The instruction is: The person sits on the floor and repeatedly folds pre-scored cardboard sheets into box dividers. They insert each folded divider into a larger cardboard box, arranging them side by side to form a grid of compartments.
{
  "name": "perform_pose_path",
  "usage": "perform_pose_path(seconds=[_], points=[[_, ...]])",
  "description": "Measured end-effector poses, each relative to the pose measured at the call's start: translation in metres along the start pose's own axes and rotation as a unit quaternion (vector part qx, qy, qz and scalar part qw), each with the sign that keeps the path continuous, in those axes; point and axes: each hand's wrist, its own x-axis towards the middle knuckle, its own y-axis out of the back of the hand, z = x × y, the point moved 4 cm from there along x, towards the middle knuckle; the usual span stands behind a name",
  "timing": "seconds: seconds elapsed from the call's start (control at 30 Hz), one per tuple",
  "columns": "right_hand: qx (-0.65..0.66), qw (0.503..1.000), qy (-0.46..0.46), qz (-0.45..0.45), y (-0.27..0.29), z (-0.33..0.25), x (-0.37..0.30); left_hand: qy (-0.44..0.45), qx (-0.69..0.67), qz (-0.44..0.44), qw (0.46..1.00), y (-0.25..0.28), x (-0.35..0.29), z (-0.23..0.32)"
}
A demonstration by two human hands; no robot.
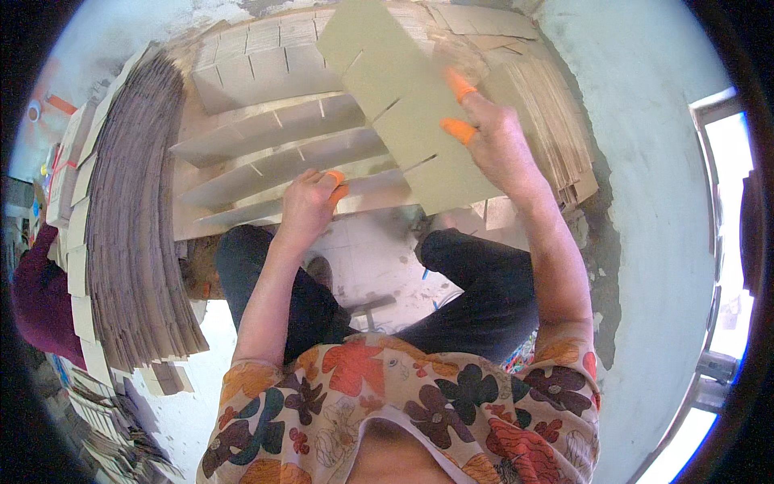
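My right hand (493,133), with orange rubber caps on two fingertips, grips a slotted flat cardboard strip (399,105) and holds it tilted over a set of upright slotted cardboard strips (274,161) standing in parallel rows. My left hand (310,202), also wearing an orange fingertip cap, rests on the top edge of the nearest upright strip (242,211), fingers curled on it. I sit with my dark-trousered knees on either side of a stool.
A tall fanned stack of flat cardboard strips (137,218) lies at my left. More cardboard pieces (548,121) are piled at the far right against a pale wall. Another person in a dark red garment (36,298) is at the left edge.
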Motion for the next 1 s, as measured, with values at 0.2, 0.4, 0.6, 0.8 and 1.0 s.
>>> perform_pose_path(seconds=[0.2, 0.4, 0.6, 0.8, 1.0], points=[[0.029, 0.999, 0.041, -0.019, -0.033, 0.003, 0.012, -0.006, -0.008, 0.008, 1.000, -0.003, 0.002, -0.001], [0.004, 0.997, 0.071, -0.030, -0.041, -0.002, 0.028, 0.001, -0.013, 0.010, 1.000, -0.002, 0.004, -0.003], [-0.002, 0.996, 0.072, -0.050, -0.055, -0.007, 0.033, 0.007, -0.025, 0.010, 1.000, -0.006, 0.008, -0.005], [0.007, 0.997, 0.017, -0.075, -0.059, -0.013, 0.031, 0.005, -0.046, 0.021, 0.999, -0.012, 0.009, -0.013], [0.026, 0.997, 0.056, -0.043, -0.059, -0.010, 0.027, 0.032, -0.030, 0.000, 0.999, -0.012, 0.010, -0.011]])
